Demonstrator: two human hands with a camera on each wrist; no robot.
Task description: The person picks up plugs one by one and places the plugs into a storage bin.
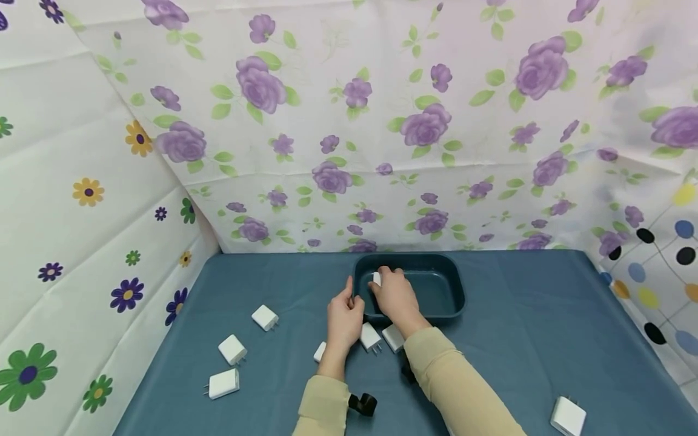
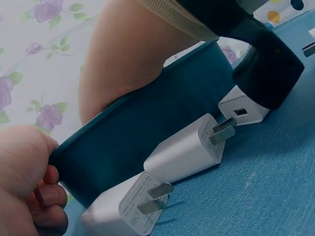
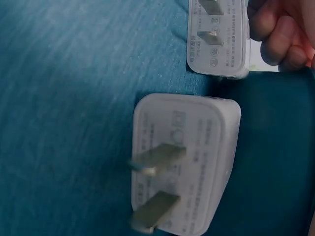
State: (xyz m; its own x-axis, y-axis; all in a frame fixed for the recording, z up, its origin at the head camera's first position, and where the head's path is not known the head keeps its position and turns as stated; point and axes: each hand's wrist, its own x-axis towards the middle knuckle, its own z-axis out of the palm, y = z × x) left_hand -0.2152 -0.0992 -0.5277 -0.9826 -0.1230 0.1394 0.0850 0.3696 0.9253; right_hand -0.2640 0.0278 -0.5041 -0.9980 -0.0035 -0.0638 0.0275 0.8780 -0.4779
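Right hand: fingers bent, barely parted, round 1 white charger inside the tray. Left hand: thumb and index pinch the tray's near-left corner. Risk: drawn back low, the right hand could knock another charger just outside the near wall.

**Obstructed and Cropped Items**

I find the gripped charger partly covered by the right hand; the left forearm hides part of a second charger. On my right wrist feed, the top edge crops a third charger; nearer prongs are blurred. My left wrist feed loses the right hand behind the tray.
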